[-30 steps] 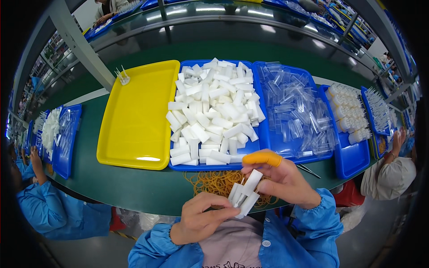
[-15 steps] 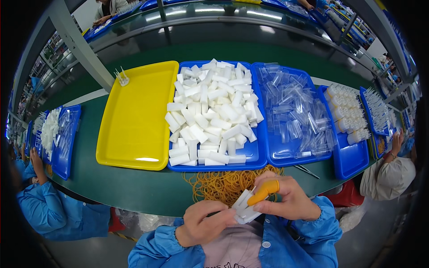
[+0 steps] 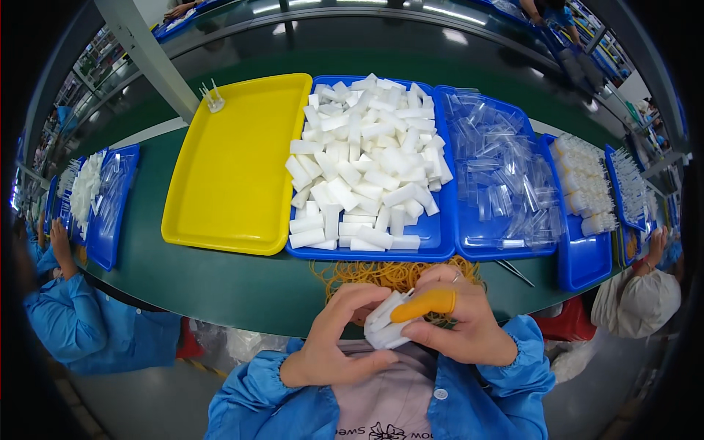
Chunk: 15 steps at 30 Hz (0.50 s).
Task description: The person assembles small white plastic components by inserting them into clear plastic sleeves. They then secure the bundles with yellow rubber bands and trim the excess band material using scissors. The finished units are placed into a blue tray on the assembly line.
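A compact bundle of white oblong blocks [image 3: 384, 331] is held between my hands, in front of my chest. My right hand [image 3: 469, 323] grips it from the right, with a yellow finger cot [image 3: 425, 303] on the index finger pressing over its top and the thumb on its lower side. Around the left side curls my left hand [image 3: 334, 341], fingers against the far edge and thumb along the near edge. How the pieces join inside is hidden by my fingers. Just beyond my hands lies a pile of yellow-brown rubber bands [image 3: 367, 276].
Beyond stand a yellow tray [image 3: 235, 176] with a white pronged part [image 3: 213, 98] at its corner, a blue tray of white blocks [image 3: 367, 161], and a blue tray of clear plastic sleeves [image 3: 506, 176]. Tweezers [image 3: 516, 272] lie at right. Co-workers sit on both sides.
The view has shifted, so the trays appear higher. My left hand has opened wider and now curls around the bundle, which has turned more upright in my right hand's grip.
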Tool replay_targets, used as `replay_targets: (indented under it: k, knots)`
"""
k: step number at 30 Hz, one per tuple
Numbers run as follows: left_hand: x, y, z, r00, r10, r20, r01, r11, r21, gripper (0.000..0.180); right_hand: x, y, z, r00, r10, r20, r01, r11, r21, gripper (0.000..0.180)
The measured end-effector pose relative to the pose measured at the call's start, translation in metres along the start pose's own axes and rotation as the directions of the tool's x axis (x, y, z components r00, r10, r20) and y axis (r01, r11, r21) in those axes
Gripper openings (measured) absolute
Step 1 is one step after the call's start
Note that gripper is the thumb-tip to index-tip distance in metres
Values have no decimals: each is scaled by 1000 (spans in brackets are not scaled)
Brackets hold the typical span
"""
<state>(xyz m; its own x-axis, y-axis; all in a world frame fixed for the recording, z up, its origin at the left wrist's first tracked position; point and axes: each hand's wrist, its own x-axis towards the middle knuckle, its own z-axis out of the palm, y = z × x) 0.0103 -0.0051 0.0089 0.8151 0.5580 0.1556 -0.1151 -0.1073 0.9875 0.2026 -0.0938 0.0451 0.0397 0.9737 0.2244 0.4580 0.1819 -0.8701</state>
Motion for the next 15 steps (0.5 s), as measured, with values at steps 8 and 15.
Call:
replay_targets:
  k: [8,15]
  knots:
    - [-3,-15,-8,963,-86,-256,-28,911,-410,60,42,28,-25,972,-33,-232,-29,966,-259,15]
    - [-2,-18,-11,962,-112,-248,-10,897,-442,59,36,36,-48,958,6,-286,-95,950,-298,9]
